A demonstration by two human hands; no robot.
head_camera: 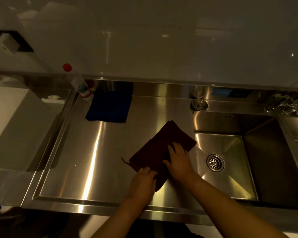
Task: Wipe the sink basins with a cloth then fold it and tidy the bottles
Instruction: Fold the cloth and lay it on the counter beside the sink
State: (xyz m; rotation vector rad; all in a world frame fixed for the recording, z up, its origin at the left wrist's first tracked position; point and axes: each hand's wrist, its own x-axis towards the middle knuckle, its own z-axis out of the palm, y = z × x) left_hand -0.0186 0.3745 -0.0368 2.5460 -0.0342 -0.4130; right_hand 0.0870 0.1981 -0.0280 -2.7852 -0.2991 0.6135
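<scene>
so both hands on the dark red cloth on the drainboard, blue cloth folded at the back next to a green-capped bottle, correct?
Not quite: the bottle has a red cap, not green, per the head view. The rest holds: left hand and right hand on the dark red cloth on the drainboard, blue cloth at the back.

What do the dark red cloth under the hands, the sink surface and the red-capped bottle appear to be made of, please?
Dark red cloth: soft woven or terry-like fabric, matte, with a loose thread at one corner. Sink surface: brushed stainless steel, judging by its streaked reflections. Red-capped bottle: probably clear plastic, with a printed label and a glossy red cap; glass cannot be ruled out.
</scene>
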